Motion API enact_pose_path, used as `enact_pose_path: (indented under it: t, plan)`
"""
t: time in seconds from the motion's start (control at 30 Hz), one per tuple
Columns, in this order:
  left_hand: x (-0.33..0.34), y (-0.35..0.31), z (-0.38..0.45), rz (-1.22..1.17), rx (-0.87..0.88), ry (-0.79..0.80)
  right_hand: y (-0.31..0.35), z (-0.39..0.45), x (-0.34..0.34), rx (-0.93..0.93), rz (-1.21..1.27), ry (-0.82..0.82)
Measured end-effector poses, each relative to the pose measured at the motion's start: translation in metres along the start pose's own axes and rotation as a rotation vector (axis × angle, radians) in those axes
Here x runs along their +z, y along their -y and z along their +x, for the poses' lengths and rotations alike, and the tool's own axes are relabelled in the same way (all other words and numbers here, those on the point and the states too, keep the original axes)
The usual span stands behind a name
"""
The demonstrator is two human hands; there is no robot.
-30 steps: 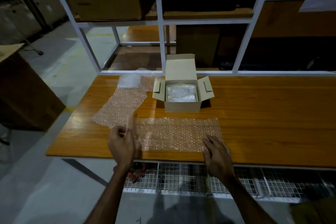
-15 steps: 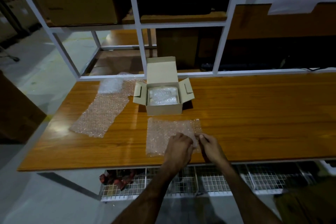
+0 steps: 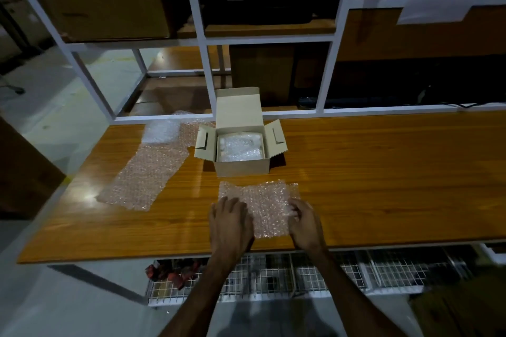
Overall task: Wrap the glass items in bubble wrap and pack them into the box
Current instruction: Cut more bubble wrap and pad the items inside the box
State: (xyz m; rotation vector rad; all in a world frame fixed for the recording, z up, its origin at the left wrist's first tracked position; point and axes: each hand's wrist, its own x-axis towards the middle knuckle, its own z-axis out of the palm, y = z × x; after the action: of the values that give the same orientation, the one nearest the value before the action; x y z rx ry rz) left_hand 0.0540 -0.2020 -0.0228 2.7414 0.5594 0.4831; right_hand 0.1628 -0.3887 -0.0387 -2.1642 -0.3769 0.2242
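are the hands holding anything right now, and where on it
Both hands are on the folded bubble wrap sheet at the table's near edge: the left hand presses flat on its left side, the right hand pinches its right edge with curled fingers.

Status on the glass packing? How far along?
Done: one bubble-wrapped bundle already sits in the open cardboard box. In hand: left hand and right hand rest on a folded bubble wrap sheet at the table's near edge. Left: a spare sheet lies unused; the box isn't closed.

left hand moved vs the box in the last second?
Yes. The left hand shifted right along the table edge, from left of the box to directly in front of it, on the bubble wrap.
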Motion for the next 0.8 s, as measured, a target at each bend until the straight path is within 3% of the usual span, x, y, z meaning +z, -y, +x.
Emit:
enact_pose_path:
  t: [0.17,0.33,0.53,0.7,0.8]
  plan:
    - [-0.006,0.033,-0.006,0.141,-0.201,0.133,-0.009,0.000,0.000,-0.068,-0.158,-0.018]
    - [-0.009,0.031,-0.007,0.035,-0.318,0.135,-0.020,-0.005,0.001,-0.222,-0.435,-0.097]
    - [-0.001,0.024,0.006,-0.286,-0.735,0.097,-0.014,-0.013,-0.006,-0.142,-0.505,-0.121]
    - [-0.005,0.011,0.011,-0.415,-0.779,-0.025,-0.020,-0.019,-0.012,-0.150,-0.568,-0.036]
    - [-0.004,-0.005,0.013,-0.590,-0.587,-0.188,-0.022,-0.019,-0.022,-0.186,-0.557,0.052]
